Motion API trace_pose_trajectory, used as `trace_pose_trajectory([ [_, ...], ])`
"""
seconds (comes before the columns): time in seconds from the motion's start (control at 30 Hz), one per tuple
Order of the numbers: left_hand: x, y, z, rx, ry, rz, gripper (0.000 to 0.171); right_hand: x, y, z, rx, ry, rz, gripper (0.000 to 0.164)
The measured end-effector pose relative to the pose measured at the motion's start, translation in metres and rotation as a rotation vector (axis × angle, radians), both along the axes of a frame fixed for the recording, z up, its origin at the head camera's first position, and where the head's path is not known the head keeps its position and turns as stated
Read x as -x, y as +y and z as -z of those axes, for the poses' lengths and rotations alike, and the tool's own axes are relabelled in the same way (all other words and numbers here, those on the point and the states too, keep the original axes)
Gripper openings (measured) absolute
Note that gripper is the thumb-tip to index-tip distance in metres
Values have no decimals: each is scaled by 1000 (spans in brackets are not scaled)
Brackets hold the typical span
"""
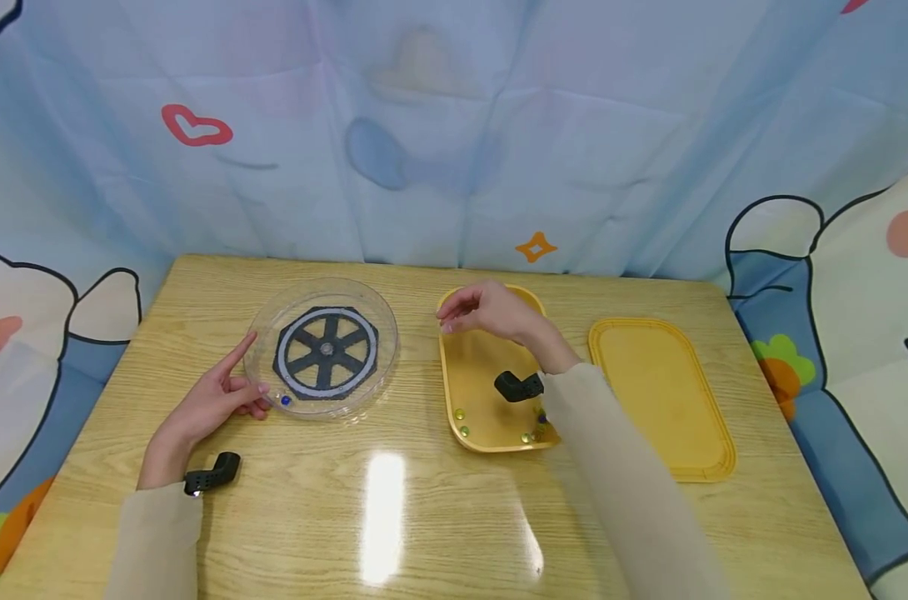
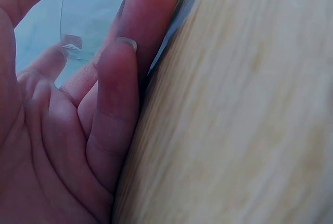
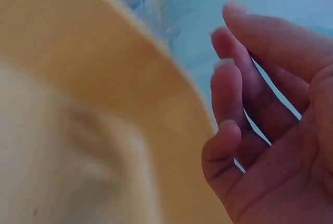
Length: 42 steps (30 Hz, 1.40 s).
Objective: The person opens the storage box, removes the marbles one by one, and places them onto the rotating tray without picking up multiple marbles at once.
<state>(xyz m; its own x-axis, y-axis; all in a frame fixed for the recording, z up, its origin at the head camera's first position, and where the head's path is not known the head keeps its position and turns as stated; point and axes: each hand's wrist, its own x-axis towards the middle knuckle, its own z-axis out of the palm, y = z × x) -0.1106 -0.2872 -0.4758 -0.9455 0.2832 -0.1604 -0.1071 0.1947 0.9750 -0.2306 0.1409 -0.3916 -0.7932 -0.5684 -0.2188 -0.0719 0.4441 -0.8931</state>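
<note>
In the head view my left hand (image 1: pixel 210 404) is at the left side of a clear round dish (image 1: pixel 386 367), index finger and thumb spread along its rim. The other fingers bend close to the table in the left wrist view. Inside the dish lie a black six-spoked wheel shape with a pale ring (image 1: pixel 325 350) and a small blue marble (image 1: pixel 285 401) near the thumb. My right hand (image 1: pixel 491 312) hovers over the far left corner of a deep yellow tray (image 1: pixel 472 375). Its fingers are loosely bent, with nothing visible between thumb and fingertips in the right wrist view.
Several small green marbles (image 1: pixel 460 414) and a dark blue one (image 1: pixel 542 418) lie near the front of the deep tray, partly behind the right sleeve. A shallow yellow tray or lid (image 1: pixel 656 392) lies to its right. A printed curtain (image 1: pixel 439 125) hangs behind the wooden table (image 1: pixel 296 517).
</note>
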Motion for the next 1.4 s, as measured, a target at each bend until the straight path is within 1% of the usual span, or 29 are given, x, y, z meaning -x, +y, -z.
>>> trace_pose_trajectory([
  [0.13,0,1,-1,-5,3,4,87,-1,14,11,-65,-37,-75,18],
  [0.23,0,1,0,4,4,2,87,-3,20,19,-109,-99,-168,20],
  [0.37,0,0,1,11,4,0,87,-6,21,30,-146,-191,-296,21],
  [0.5,0,0,2,10,8,5,88,-9,15,38,-198,-217,-400,18],
  [0.6,0,0,2,13,5,1,88,-12,10,40,-243,-216,-451,17],
  [0.67,0,-1,2,17,4,2,88,-13,8,39,-272,-218,-466,17],
  [0.87,-1,-1,1,20,9,5,87,-20,0,37,-371,-189,-466,14],
  [1.03,0,-1,2,49,2,-7,86,-27,-5,37,-438,-106,-469,13],
  [1.2,0,-2,4,25,6,3,86,-33,-8,40,-495,-31,-468,14],
  [1.3,0,-2,4,20,8,10,85,-35,-8,41,-502,-6,-470,14],
  [1.4,0,-2,3,23,1,0,86,-34,-5,41,-466,-4,-470,13],
])
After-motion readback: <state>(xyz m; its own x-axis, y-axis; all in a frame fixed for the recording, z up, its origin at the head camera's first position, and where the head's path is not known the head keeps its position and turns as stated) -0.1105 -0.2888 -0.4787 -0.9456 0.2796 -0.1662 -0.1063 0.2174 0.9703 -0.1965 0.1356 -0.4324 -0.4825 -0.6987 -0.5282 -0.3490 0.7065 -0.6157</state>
